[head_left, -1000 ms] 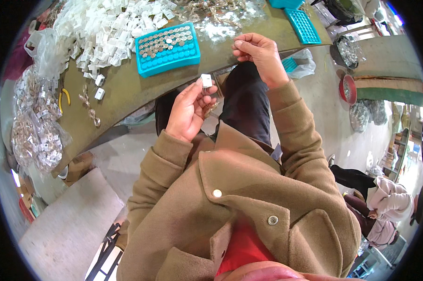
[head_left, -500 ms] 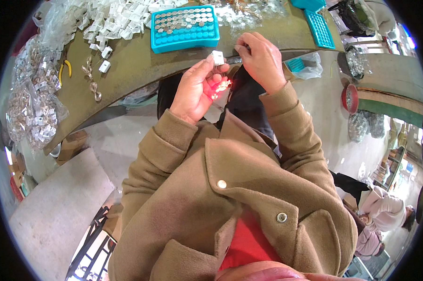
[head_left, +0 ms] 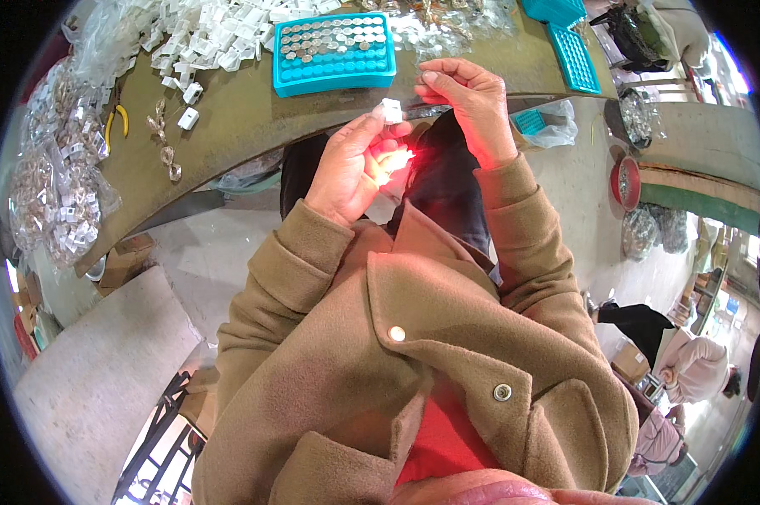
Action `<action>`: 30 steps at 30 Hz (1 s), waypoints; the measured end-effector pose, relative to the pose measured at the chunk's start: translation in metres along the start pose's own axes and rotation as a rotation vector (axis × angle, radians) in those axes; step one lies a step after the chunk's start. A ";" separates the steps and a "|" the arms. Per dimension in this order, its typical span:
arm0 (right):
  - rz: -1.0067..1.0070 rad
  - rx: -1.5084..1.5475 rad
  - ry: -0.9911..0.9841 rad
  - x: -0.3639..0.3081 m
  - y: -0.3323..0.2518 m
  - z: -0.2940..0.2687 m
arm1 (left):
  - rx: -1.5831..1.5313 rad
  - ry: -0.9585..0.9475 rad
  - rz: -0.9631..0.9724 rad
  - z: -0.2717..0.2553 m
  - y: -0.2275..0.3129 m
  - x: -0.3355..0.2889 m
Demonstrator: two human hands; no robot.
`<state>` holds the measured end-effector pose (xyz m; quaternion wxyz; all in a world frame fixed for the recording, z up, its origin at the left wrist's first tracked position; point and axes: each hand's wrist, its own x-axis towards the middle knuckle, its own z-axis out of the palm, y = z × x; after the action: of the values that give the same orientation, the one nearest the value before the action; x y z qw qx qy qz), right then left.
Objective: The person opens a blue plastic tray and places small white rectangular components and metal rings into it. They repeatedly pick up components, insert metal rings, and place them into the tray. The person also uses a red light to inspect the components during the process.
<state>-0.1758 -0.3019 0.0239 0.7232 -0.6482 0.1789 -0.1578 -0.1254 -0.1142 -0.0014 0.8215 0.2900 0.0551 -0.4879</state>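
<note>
Between the thumb and fingers of my left hand [head_left: 346, 168] is a small white plastic battery box [head_left: 392, 111], held just off the table's near edge. A bundle of glowing red string lights [head_left: 393, 162] hangs from it against my palm and lower fingers. To its right, my right hand [head_left: 474, 105] is raised with thumb and forefinger pressed together; anything between them is too small to make out. Beyond both hands stands a blue tray [head_left: 336, 82], its far rows filled with silver coin cells [head_left: 329, 38] and its near rows showing bare blue pegs.
White battery boxes [head_left: 220, 34] lie heaped at the far left of the table [head_left: 245, 114]. Bagged string lights [head_left: 60, 177] and yellow-handled pliers [head_left: 116, 128] lie at the left. Another blue tray [head_left: 575, 63] is at the far right. Two people [head_left: 696, 370] are at the lower right.
The red lights glow brighter, casting red onto my right hand and sleeve. My right hand has turned, its fingers now pointing left. The left hand is almost still.
</note>
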 end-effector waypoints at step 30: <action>0.021 -0.128 0.002 0.014 -0.013 -0.031 | 0.101 0.112 -0.058 0.019 -0.012 0.007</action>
<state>-0.1774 -0.3368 0.0336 0.6817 -0.6910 0.1958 -0.1392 -0.1349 -0.1338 0.0063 0.7868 0.3564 0.0847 -0.4968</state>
